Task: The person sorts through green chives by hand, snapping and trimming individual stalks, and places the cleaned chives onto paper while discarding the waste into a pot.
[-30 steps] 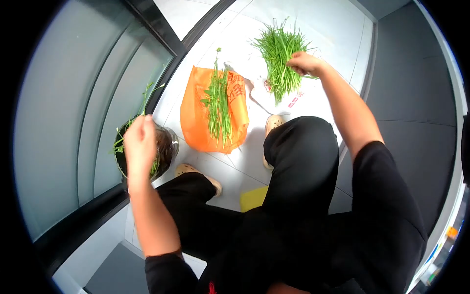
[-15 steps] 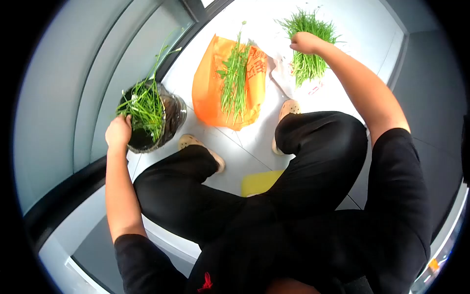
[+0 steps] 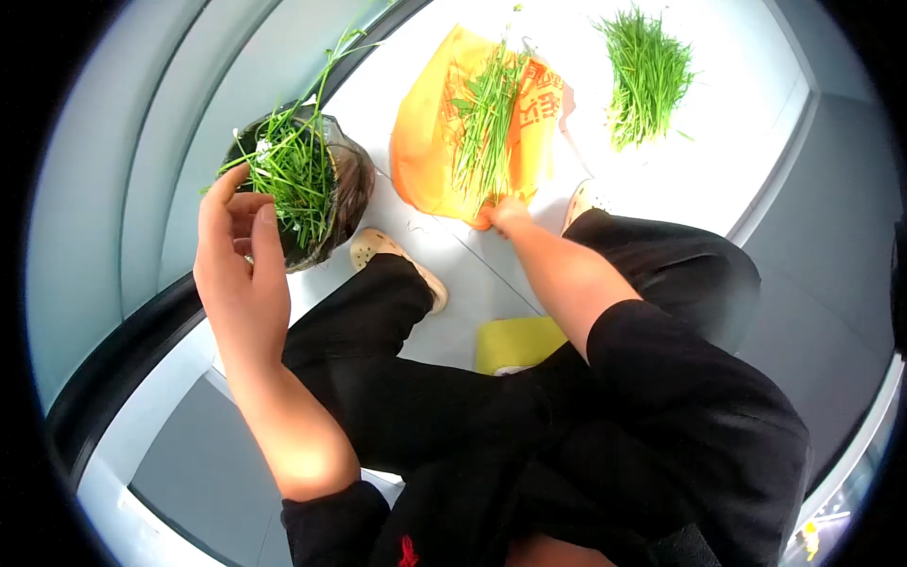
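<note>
My left hand (image 3: 244, 231) is at the near left side of a bin (image 3: 350, 180) lined with a dark bag, its fingers apart and curved, with nothing seen between them. Green stems with small white flowers (image 3: 298, 175) fill the bin's mouth. My right hand (image 3: 505, 214) reaches the lower end of a bundle of green stems (image 3: 487, 132) lying on an orange bag (image 3: 425, 142); its fingertips are small and partly hidden, so a grip cannot be made out. Farther right, a larger pile of green stems (image 3: 647, 80) rests on a brightly lit white surface.
Beige clogs (image 3: 402, 265) are on the tiled floor, between the bin and my legs. A yellow-green object (image 3: 518, 342) lies between my knees. A glass panel (image 3: 85, 217) with a dark frame stands at the left, and a grey panel (image 3: 822, 236) at the right.
My right hand has moved from the large pile to the lower end of the bundle on the orange bag. My left hand has lifted and opened beside the bin. The view has shifted.
</note>
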Tool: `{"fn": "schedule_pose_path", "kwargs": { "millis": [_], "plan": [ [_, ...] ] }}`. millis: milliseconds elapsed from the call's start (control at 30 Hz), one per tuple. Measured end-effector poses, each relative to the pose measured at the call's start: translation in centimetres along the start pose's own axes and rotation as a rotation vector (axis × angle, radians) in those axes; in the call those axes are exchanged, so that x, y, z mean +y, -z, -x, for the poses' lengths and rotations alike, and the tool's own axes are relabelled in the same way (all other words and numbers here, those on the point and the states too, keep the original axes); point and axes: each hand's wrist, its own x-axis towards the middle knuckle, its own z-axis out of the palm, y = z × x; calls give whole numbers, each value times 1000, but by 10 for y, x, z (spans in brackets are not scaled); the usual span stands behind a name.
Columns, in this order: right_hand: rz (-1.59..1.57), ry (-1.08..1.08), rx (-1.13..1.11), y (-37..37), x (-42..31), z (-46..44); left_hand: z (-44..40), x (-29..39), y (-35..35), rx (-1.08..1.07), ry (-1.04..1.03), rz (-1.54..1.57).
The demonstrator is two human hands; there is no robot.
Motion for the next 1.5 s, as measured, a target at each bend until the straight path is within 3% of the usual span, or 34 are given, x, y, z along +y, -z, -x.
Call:
{"fn": "schedule_pose_path", "kwargs": {
  "millis": [300, 433, 500, 600, 667, 867, 1067, 1200, 1233, 1300, 1333, 1400, 1500],
  "plan": [
    [-102, -142, 235, -13, -29, -5, -15, 12, -3, 37, -84, 83],
    [17, 10, 189, -3, -32, 3, -10, 15, -1, 43, -101, 136],
    [-738, -58, -84, 11, -42, 29, -10, 16, -1, 53, -117, 136],
    [-752, 28, 11, 33, -56, 65, -9, 21, -2, 35, -120, 128],
    [-800, -8, 7, 41, -54, 74, -9, 26, -1, -77, -157, -4],
    [-989, 293, 135, 93, -75, 165, -1, 25, -24, -187, -211, -46],
    [-915, 640, 57, 140, -103, 264, 1, 50, -41, -762, -127, -127],
    [-792, 857, 49, 158, -124, 292, 0, 55, -59, -1000, -222, 723],
    [-774, 936, 2, 160, -128, 293, -2, 53, -63, -988, -227, 711],
    [-790, 1066, -122, 158, -137, 296, -5, 45, -72, -1018, -13, 1321],
    [-794, 1075, -136, 156, -140, 295, -4, 56, -68, -1007, -10, 1310],
    [-733, 1075, -245, 152, -143, 292, 2, 78, -61, -537, 227, 1538],
    [-700, 977, -333, 155, -148, 294, -6, 64, -63, -452, 264, 1562]
  ]
}}
